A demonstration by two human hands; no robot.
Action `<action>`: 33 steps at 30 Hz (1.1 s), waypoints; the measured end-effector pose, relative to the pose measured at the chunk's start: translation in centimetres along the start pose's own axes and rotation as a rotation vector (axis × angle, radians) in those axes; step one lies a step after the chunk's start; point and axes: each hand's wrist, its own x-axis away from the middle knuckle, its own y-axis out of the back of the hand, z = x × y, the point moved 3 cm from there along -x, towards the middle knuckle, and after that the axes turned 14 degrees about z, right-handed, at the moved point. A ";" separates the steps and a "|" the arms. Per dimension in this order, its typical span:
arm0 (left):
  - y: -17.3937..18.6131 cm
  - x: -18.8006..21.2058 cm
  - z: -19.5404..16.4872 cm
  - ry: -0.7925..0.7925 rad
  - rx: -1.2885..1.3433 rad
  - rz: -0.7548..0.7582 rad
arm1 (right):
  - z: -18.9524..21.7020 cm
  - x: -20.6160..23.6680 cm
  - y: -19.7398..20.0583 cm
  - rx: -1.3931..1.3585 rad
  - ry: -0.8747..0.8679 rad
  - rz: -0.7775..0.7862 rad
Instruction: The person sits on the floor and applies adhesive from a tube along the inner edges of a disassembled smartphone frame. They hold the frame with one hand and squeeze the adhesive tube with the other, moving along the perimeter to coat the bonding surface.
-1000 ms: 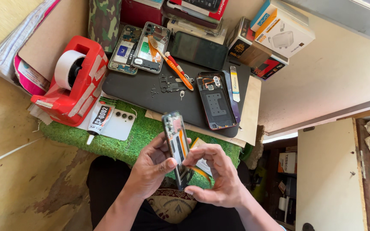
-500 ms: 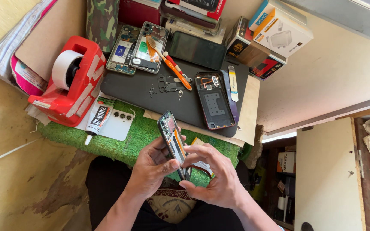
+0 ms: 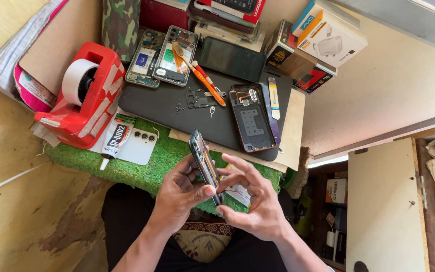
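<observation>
Both hands grip an opened smartphone [image 3: 205, 163] edge-up over the green mat [image 3: 142, 166]: left hand [image 3: 179, 194] fingers clasp its back, right hand [image 3: 252, 201] fingers pinch its edge. Steady support matters; prying gently seems wise.

Two bare forearms reach up from the bottom edge, ending in a left hand [image 3: 179, 194] and a right hand [image 3: 258, 204] with no rings, watch or gloves. No sleeves show. Black trousers [image 3: 127, 216] cover both thighs. Between the thighs sits a patterned maroon and cream cloth [image 3: 205, 242].
</observation>
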 end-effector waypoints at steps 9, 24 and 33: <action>-0.7 0.1 -0.3 -0.019 -0.011 -0.023 | -0.6 0.0 0.3 -0.316 -0.074 -0.098; -0.3 0.7 -1.0 0.049 -0.006 -0.096 | -1.1 -0.1 1.1 -0.732 -0.074 -0.037; 0.3 0.6 -1.0 0.132 0.225 0.005 | -1.1 0.5 2.8 -0.685 0.057 -0.169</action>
